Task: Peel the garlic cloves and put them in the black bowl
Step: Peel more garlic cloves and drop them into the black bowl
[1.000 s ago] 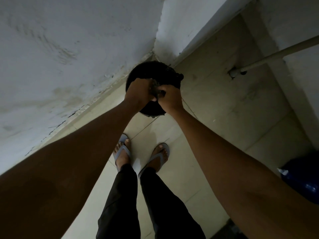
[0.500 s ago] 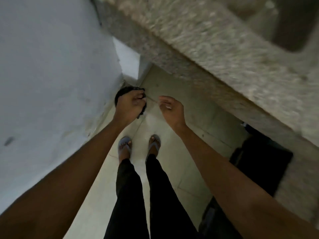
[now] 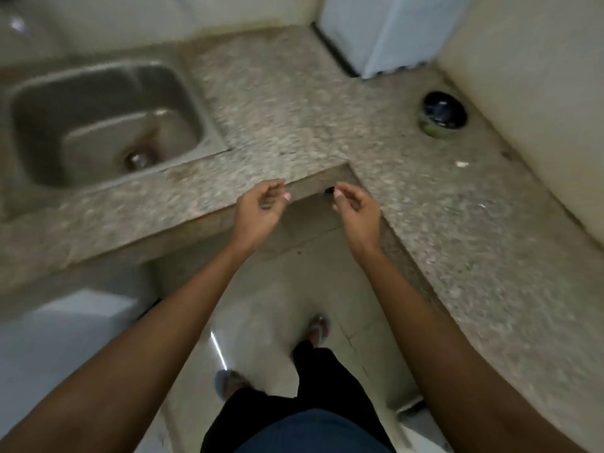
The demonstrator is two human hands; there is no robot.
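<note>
I see both hands, left point(image 3: 261, 204) and right point(image 3: 354, 204), loosely curled and seemingly empty at the bench point(image 3: 294, 103) corner. The bowl point(image 3: 443, 114) sits far right of them; blur hides any garlic, so I could misreach.

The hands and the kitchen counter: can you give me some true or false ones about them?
1. Both hands, left hand and right hand, hold nothing. True.
2. The steel sink is full of dishes. False: only its drain shows.
3. A round dark bowl sits on the speckled stone counter near the wall. True.
4. The left hand is touching that bowl. False: the bowl sits far off to the right.
5. A peeled garlic clove is in the right hand. False: its fingers are loosely curled round nothing.
</note>
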